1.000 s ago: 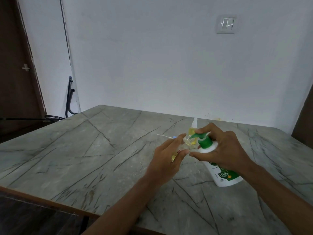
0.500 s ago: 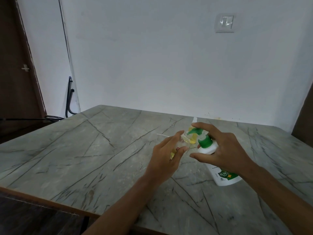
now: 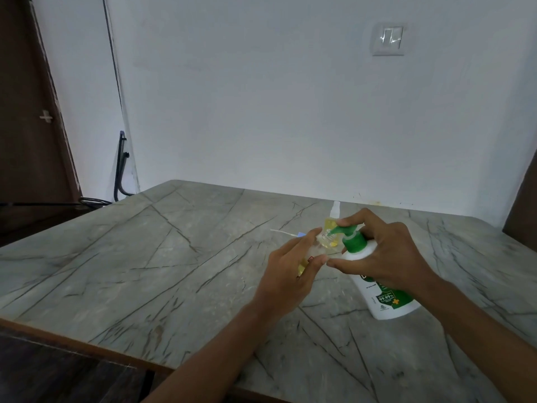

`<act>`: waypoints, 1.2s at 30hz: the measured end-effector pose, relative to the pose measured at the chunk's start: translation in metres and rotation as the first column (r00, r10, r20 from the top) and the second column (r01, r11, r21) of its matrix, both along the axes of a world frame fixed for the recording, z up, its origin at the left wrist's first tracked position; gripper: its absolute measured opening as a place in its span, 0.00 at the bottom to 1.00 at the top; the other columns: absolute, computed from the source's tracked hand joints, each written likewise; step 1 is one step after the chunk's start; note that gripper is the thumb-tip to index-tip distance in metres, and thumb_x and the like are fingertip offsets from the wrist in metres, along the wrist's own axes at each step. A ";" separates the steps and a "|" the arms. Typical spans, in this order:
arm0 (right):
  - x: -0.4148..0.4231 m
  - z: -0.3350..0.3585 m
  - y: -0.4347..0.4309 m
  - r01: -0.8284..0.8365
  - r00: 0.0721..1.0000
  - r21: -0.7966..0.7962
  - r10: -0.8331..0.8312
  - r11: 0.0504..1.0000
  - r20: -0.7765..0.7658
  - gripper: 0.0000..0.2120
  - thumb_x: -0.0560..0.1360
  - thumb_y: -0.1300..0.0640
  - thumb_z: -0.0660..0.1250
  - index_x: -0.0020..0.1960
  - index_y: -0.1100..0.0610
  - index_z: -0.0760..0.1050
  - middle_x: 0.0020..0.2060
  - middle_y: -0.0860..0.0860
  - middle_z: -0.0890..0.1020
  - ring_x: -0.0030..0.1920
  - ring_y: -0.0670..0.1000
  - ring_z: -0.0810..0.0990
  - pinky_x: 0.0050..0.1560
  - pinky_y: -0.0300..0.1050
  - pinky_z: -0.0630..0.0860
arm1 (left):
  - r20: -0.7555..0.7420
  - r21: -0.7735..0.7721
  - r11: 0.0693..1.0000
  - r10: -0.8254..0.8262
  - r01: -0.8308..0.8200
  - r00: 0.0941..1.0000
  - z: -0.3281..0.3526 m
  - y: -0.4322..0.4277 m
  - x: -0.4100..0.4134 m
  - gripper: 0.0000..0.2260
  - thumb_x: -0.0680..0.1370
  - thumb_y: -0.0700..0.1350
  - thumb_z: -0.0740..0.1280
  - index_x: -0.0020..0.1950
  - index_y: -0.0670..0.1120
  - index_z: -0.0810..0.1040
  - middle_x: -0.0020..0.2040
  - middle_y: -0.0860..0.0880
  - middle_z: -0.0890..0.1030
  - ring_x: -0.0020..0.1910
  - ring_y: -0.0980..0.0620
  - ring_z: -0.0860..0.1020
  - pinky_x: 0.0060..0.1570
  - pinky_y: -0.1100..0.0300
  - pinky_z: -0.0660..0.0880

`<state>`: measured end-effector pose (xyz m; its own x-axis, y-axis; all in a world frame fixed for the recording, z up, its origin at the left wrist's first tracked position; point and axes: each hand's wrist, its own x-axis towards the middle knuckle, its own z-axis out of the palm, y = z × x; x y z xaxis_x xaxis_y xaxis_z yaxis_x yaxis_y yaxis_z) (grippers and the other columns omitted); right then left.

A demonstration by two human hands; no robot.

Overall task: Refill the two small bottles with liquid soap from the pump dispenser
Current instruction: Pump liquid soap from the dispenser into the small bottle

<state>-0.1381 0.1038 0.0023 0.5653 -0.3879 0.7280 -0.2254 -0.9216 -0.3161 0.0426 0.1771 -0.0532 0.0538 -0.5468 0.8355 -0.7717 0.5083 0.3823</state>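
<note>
Two bare arms come up from the bottom of the frame onto the grey bench (image 3: 145, 257). The left hand (image 3: 290, 274), just right of the middle, has its fingers curled round a small bottle (image 3: 324, 244). The bottle is clear with some yellow soap in it. The right hand (image 3: 389, 254) grips the pump dispenser (image 3: 380, 298), a white bottle with a green top. It stands on the bench at the lower right and leans to the left. One finger lies on top of the green pump, and the spout is right at the mouth of the small bottle. Just behind them stands the other small bottle (image 3: 334, 216), yellow with a white cap. To its left a thin white tube (image 3: 284, 232) lies on the bench. Far back, a wall switch (image 3: 388, 39) sits at the upper right and a dark door (image 3: 26, 112) at the left edge.
</note>
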 end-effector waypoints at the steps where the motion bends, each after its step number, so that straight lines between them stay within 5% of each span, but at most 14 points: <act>1: 0.000 0.000 0.001 0.005 1.000 -0.001 -0.005 1.000 0.011 0.27 0.58 0.37 0.77 0.52 0.37 0.71 0.37 0.32 0.79 0.38 0.34 0.82 0.35 0.23 0.73 | 0.004 0.001 1.000 -0.009 0.009 1.000 0.000 0.000 -0.001 0.20 0.79 0.48 0.65 0.68 0.41 0.72 0.55 0.47 0.81 0.50 0.63 0.76 0.49 0.75 0.71; 11: -0.002 -0.004 0.001 0.003 1.000 -0.055 -0.004 0.998 -0.028 0.34 0.61 0.35 0.77 0.65 0.34 0.68 0.43 0.37 0.83 0.41 0.40 0.83 0.41 0.33 0.79 | -0.017 -0.051 0.999 0.001 -0.002 1.000 0.004 0.002 0.001 0.20 0.78 0.48 0.66 0.69 0.43 0.72 0.54 0.47 0.81 0.49 0.61 0.77 0.49 0.74 0.72; 14: -0.002 -0.004 0.002 0.011 0.999 -0.077 -0.015 0.997 -0.052 0.35 0.63 0.34 0.74 0.67 0.34 0.65 0.47 0.31 0.80 0.45 0.40 0.83 0.42 0.33 0.79 | -0.022 -0.051 0.999 -0.004 0.003 1.000 0.004 0.002 0.001 0.20 0.78 0.48 0.66 0.69 0.43 0.71 0.55 0.47 0.81 0.50 0.59 0.78 0.50 0.71 0.74; 24: 0.000 -0.002 0.004 0.003 1.000 -0.054 -0.004 0.999 -0.030 0.32 0.61 0.35 0.75 0.61 0.29 0.66 0.42 0.30 0.79 0.43 0.35 0.82 0.41 0.25 0.75 | 0.023 -0.087 0.996 0.012 -0.010 1.000 0.006 0.003 0.005 0.20 0.77 0.44 0.69 0.68 0.41 0.72 0.55 0.46 0.81 0.51 0.56 0.79 0.49 0.68 0.77; 36: 0.000 -0.003 0.007 0.013 0.999 -0.043 -0.012 0.999 0.035 0.27 0.61 0.38 0.77 0.55 0.44 0.73 0.41 0.32 0.78 0.37 0.29 0.79 0.36 0.22 0.73 | 0.064 -0.052 0.998 -0.034 0.037 0.997 0.000 0.002 0.003 0.21 0.79 0.47 0.65 0.70 0.42 0.70 0.55 0.45 0.79 0.49 0.57 0.77 0.49 0.67 0.76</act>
<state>-0.1384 0.1107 -0.0010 0.5349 -0.3630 0.7630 -0.2267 -0.9316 -0.2842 0.0458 0.1786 -0.0528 -0.0186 -0.5026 0.8643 -0.7747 0.5537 0.3053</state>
